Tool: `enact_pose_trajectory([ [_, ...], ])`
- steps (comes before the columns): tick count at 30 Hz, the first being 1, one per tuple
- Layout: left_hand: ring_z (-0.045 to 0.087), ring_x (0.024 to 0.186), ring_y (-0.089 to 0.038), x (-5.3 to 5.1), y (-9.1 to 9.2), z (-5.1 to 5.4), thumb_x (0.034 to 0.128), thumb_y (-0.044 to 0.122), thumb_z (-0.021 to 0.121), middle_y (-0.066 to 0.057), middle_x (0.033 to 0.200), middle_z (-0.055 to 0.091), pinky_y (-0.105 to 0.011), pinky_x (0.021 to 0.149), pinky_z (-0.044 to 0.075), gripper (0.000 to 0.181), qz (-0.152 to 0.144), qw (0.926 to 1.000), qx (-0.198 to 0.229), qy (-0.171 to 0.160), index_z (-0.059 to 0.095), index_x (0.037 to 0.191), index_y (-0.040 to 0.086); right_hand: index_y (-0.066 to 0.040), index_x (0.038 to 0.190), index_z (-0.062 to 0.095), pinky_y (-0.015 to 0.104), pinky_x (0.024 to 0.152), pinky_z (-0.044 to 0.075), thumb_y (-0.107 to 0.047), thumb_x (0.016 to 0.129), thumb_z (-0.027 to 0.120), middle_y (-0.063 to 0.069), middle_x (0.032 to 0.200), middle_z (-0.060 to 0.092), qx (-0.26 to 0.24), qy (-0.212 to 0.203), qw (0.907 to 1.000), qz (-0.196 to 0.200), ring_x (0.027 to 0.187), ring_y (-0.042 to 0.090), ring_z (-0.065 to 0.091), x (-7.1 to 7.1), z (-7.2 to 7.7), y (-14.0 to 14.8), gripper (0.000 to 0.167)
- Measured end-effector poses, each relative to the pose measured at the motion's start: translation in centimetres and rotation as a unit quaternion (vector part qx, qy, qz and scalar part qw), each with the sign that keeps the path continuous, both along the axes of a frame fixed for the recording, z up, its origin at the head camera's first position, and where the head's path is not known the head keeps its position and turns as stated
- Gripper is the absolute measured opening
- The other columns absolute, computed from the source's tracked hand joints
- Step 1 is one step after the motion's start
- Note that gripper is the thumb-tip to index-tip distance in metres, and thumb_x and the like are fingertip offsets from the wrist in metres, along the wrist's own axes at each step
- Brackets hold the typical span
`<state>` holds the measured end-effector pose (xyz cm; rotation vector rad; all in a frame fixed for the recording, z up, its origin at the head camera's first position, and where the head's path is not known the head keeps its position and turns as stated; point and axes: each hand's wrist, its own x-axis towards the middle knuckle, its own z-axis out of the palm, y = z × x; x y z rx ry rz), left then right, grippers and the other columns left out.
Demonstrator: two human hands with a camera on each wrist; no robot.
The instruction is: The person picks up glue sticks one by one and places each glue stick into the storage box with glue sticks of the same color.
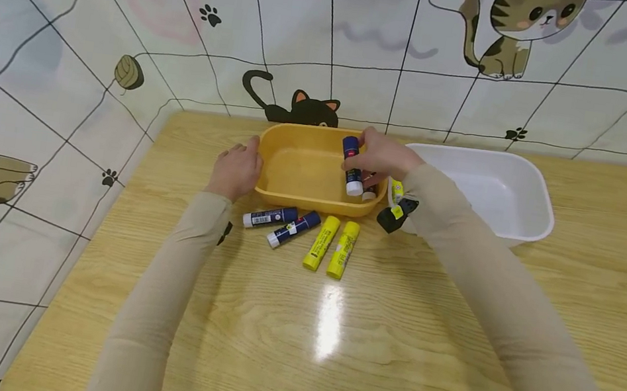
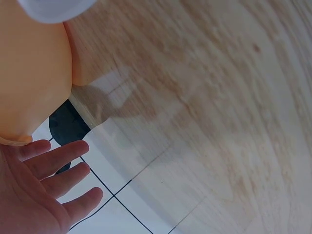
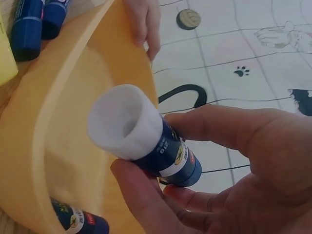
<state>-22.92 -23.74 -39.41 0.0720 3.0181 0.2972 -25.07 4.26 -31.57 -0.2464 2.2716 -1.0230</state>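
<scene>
My right hand (image 1: pixel 382 157) pinches a dark blue glue stick (image 1: pixel 352 166) with a white end, above the right part of the yellow basin (image 1: pixel 289 200). In the right wrist view the thumb and fingers of the right hand (image 3: pixel 234 170) hold the stick (image 3: pixel 168 151), white end toward the basin. Another blue stick (image 3: pixel 80 219) lies inside. The left hand (image 1: pixel 235 170) rests at the basin's left rim; in the left wrist view its fingers (image 2: pixel 61 158) are spread beside the wall (image 2: pixel 34 68).
In front of the basin lie two blue glue sticks (image 1: pixel 270 217) and two yellow ones (image 1: pixel 321 243) on the wooden table (image 1: pixel 269 336). To the right stands a white basin (image 1: pixel 496 181), partly behind the right forearm. A cat-patterned tiled wall (image 1: pixel 371 43) rises behind.
</scene>
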Motion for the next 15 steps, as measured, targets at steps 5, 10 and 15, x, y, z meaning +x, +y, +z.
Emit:
enact_pose_trajectory([
  [5,0.034,0.136,-0.037,-0.1,0.2,0.0,0.103,0.022,0.021,-0.024,0.141,0.046,-0.054,0.111,0.023,0.051,0.002,1.0,0.001,-0.004,0.023,0.149,0.001,0.006,0.126,0.04,0.035,0.073,0.057,-0.017,0.09,0.066,0.019,0.104,0.056,0.033,-0.023,0.9992,-0.004,0.068,0.018,0.066,-1.4,-1.1,-0.3,0.051],
  [10,0.035,0.136,-0.037,-0.1,0.3,0.0,0.1029,0.022,0.022,-0.024,0.14,0.047,-0.054,0.11,0.024,0.05,0.003,1.0,0.001,-0.001,0.024,0.149,0.001,0.007,0.122,0.043,0.032,0.072,0.057,-0.015,0.09,0.065,0.019,0.102,0.058,0.046,-0.052,0.9974,-0.021,0.064,0.017,0.068,-2.5,-1.9,-0.5,0.044],
  [15,0.036,0.135,-0.037,0.0,0.3,0.0,0.1033,0.022,0.024,-0.024,0.138,0.049,-0.053,0.11,0.025,0.049,0.005,1.0,-0.001,0.004,0.024,0.148,0.001,0.005,0.125,0.045,0.029,0.069,0.057,-0.016,0.09,0.065,0.016,0.105,0.056,0.057,-0.066,0.9954,-0.04,0.066,0.016,0.066,-3.1,-2.2,-0.7,0.046],
])
